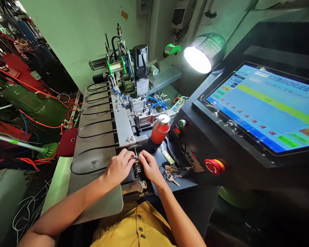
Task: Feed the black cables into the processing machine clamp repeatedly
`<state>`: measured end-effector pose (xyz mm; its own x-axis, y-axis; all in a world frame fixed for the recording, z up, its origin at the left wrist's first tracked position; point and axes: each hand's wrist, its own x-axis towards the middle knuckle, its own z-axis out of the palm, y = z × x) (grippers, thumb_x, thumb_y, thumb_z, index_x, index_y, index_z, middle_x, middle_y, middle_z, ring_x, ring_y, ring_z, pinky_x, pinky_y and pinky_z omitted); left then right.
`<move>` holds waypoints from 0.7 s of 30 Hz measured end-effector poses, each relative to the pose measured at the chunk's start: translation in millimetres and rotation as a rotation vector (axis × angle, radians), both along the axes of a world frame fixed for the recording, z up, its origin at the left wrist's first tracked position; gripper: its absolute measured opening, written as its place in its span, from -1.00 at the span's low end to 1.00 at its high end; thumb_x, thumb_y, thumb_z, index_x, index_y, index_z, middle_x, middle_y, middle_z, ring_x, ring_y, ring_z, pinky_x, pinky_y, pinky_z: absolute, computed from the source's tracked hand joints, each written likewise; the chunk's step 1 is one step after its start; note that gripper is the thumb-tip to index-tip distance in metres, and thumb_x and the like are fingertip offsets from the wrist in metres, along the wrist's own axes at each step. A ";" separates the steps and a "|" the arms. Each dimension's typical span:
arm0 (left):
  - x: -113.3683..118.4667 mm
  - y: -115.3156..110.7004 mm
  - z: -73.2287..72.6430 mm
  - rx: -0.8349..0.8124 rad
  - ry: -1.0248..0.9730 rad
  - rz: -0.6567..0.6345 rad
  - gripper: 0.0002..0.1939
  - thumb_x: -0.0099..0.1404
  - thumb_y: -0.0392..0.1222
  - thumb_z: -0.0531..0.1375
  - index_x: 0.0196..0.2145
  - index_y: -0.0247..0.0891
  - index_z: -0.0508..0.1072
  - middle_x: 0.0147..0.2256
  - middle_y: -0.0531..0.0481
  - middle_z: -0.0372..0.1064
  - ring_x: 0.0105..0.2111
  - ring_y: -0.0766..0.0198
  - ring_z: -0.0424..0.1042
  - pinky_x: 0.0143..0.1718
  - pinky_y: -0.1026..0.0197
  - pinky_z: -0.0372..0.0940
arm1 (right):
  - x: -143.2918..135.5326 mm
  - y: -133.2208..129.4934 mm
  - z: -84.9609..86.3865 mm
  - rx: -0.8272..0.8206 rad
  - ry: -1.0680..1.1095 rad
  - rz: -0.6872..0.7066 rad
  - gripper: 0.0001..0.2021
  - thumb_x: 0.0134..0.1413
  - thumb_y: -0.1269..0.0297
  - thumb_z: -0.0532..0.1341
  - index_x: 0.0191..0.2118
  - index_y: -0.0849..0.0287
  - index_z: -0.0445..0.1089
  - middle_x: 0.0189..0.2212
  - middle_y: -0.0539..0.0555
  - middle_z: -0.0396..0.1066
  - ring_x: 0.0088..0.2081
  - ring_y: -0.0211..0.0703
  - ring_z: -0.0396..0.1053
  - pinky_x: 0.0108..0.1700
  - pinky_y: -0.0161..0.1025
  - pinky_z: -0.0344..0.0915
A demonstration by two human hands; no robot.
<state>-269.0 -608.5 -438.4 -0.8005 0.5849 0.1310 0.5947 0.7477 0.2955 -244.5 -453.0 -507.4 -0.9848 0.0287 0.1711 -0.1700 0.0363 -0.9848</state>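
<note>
Both hands meet at the near end of the machine's long metal rail (pixel 123 127). My left hand (pixel 120 165) has its fingers curled and pressed together over the rail's end, holding something too small to make out. Just right of it, my right hand (pixel 149 166) pinches with thumb and index finger at the same spot; what is between them is hidden. Below the fingertips sits a small dark metal fixture (pixel 137 168). Black cable loops (pixel 92 151) lie on the grey plate left of my left hand, one end running toward the rail.
A red bottle (pixel 160 129) stands beyond my right hand, and keys (pixel 171 174) lie right of it. The control panel with screen (pixel 267 103) and red emergency button (pixel 214 166) rises at right. A lit lamp (pixel 199 56) hangs above; pneumatic cylinders (pixel 144 116) stand ahead.
</note>
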 end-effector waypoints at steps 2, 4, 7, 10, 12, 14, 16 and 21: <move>2.7 -4.9 -1.8 -0.019 0.113 -0.096 -0.76 0.41 -0.24 0.02 -0.10 -0.18 0.46 -0.24 0.00 0.44 -0.38 0.35 0.43 -0.38 0.34 0.24 | 1.0 -1.1 -1.1 0.002 0.001 -0.016 -0.71 0.29 0.17 0.01 -0.47 0.13 0.07 -0.53 -0.10 0.01 -0.48 -0.29 0.00 -0.42 -0.33 0.02; 3.1 -8.2 -2.1 -0.079 0.226 -0.194 -0.73 0.42 -0.29 -0.01 -0.10 -0.17 0.47 -0.26 0.01 0.46 -0.41 0.36 0.42 -0.41 0.34 0.25 | 1.5 -2.1 -1.2 0.007 0.000 -0.021 -0.71 0.29 0.16 0.01 -0.46 0.13 0.09 -0.53 -0.10 0.03 -0.47 -0.29 0.02 -0.42 -0.33 0.03; 0.4 -9.6 0.2 -0.203 0.369 -0.349 -0.69 0.41 -0.36 -0.05 -0.08 -0.28 0.46 -0.24 -0.07 0.49 -0.42 0.31 0.42 -0.43 0.30 0.27 | 1.1 -3.3 -1.6 0.027 -0.005 -0.031 -0.70 0.29 0.13 -0.01 -0.46 0.13 0.09 -0.53 -0.09 0.04 -0.47 -0.28 0.04 -0.41 -0.33 0.06; -2.8 -9.6 5.0 -0.274 0.387 -0.446 -0.69 0.40 -0.38 -0.04 -0.06 -0.34 0.45 -0.21 -0.10 0.49 -0.41 0.27 0.41 -0.42 0.27 0.29 | 2.0 -2.4 -2.1 0.038 -0.011 -0.040 -0.69 0.30 0.13 -0.02 -0.47 0.12 0.07 -0.53 -0.10 0.02 -0.48 -0.28 0.03 -0.43 -0.34 0.06; -3.6 -11.0 9.3 -0.271 0.315 -0.395 -0.71 0.39 -0.37 0.00 -0.04 -0.27 0.44 -0.21 -0.04 0.48 -0.37 0.27 0.42 -0.40 0.27 0.29 | 4.6 0.8 -0.6 0.077 -0.015 -0.071 -0.70 0.31 0.16 -0.03 -0.47 0.12 0.07 -0.54 -0.10 0.03 -0.49 -0.28 0.04 -0.44 -0.33 0.04; -3.5 -13.7 13.3 -0.246 0.202 -0.294 -0.73 0.40 -0.33 0.03 -0.04 -0.17 0.44 -0.21 0.01 0.46 -0.32 0.27 0.43 -0.35 0.28 0.29 | 8.7 5.4 3.3 0.236 0.020 -0.141 -0.72 0.32 0.24 -0.04 -0.46 0.12 0.10 -0.55 -0.09 0.07 -0.50 -0.26 0.05 -0.43 -0.31 0.04; -3.5 -16.9 16.1 -0.222 0.107 -0.199 -0.79 0.40 -0.26 0.06 -0.10 -0.15 0.45 -0.24 0.04 0.44 -0.30 0.28 0.43 -0.31 0.28 0.29 | 12.9 9.4 8.9 0.480 0.115 -0.199 -0.78 0.31 0.34 -0.05 -0.38 0.14 0.20 -0.50 -0.03 0.18 -0.46 -0.22 0.14 -0.38 -0.28 0.09; -4.7 -18.6 17.3 -0.251 0.070 -0.157 -0.80 0.41 -0.20 0.06 -0.26 -0.22 0.47 -0.31 0.01 0.41 -0.32 0.26 0.43 -0.34 0.27 0.26 | 17.5 7.3 19.6 0.880 0.294 -0.141 -0.76 0.17 0.55 -0.03 -0.19 0.21 0.34 -0.33 0.14 0.36 -0.29 -0.07 0.25 -0.28 -0.21 0.18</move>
<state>-273.7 -627.1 -421.1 -0.6916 0.7221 0.0178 0.7214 0.6893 0.0673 -227.0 -445.7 -487.8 -0.8957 -0.1134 0.4300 -0.3451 0.7871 -0.5113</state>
